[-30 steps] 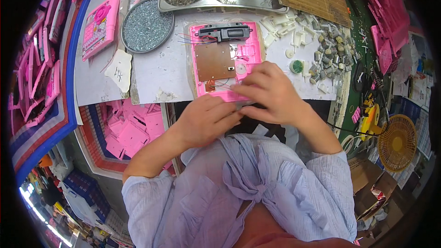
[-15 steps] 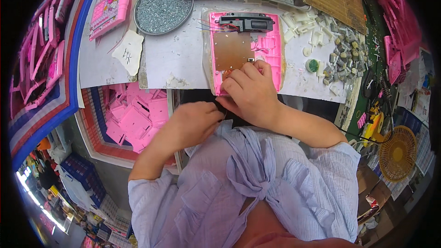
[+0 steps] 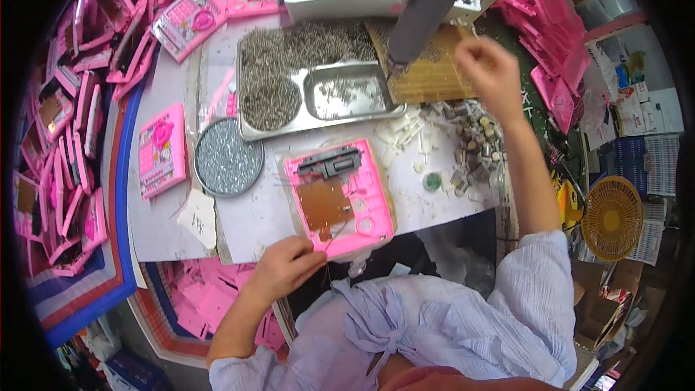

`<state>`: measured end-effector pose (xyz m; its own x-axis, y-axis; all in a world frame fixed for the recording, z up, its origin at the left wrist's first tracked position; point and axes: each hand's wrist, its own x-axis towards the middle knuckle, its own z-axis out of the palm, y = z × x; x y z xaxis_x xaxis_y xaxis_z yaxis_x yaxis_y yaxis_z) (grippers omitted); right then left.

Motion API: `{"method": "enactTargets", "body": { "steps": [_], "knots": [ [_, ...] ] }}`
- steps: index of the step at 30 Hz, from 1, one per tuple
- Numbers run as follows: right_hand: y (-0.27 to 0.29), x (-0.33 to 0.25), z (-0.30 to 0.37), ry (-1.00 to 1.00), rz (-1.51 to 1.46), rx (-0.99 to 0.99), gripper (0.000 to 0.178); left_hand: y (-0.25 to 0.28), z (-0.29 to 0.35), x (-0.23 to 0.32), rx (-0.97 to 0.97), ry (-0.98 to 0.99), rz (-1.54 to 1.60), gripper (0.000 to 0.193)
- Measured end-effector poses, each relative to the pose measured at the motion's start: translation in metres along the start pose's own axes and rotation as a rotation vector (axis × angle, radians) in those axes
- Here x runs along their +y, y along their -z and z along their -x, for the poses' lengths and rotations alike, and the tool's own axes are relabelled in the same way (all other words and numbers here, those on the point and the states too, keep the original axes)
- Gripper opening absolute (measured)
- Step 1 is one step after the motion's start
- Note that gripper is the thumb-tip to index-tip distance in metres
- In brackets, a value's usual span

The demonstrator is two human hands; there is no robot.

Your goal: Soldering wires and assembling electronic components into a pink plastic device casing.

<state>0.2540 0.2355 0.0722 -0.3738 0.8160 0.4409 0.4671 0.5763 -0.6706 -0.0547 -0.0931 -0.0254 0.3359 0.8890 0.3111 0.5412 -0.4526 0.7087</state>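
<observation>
An open pink plastic toy housing (image 3: 376, 195) lies near the table's front edge. It contains a brown circuit board (image 3: 323, 203), a dark grey battery-box-like part (image 3: 329, 164) and thin wires. My left hand (image 3: 286, 268) is at its lower left corner, fingers pinched together; a thin wire hangs beside the fingertips, and what they grip is too small to tell. My right hand (image 3: 494, 72) is raised far right, beside a brown board (image 3: 427, 81) strewn with screws. Its fingers are curled and blurred. Left of it, a thick dark grey cylindrical tool (image 3: 434, 14) slants downward.
Behind the housing stands a metal tray (image 3: 250, 132) of screws; left is a round dish (image 3: 229, 159) of small metal parts. Small motors (image 3: 481, 137) lie right. A pink toy (image 3: 163, 150), white foam tray (image 3: 347, 11) and heaped pink housings (image 3: 69, 166) surround them.
My right hand has left the housing and moved up and right to the brown board. My left hand stays by the housing's lower left corner. The view has shifted, showing more of the table's back.
</observation>
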Motion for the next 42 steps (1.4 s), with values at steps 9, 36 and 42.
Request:
{"method": "enactTargets", "body": {
  "steps": [9, 36, 42],
  "knots": [
    [-0.047, 0.090, -0.160, 0.512, 0.483, -0.116, 0.018, 0.003, -0.003, 0.000, -0.077, 0.094, 0.016, 0.025],
    [-0.094, -0.062, 0.147, 0.552, -0.082, -0.658, 0.021, -0.004, 0.003, 0.004, 0.012, 0.143, 0.025, 0.020],
    [-0.089, -0.059, 0.156, 0.584, -0.149, -0.571, 0.022, -0.003, -0.004, 0.007, -0.008, 0.106, -0.044, 0.023]
  ]
}}
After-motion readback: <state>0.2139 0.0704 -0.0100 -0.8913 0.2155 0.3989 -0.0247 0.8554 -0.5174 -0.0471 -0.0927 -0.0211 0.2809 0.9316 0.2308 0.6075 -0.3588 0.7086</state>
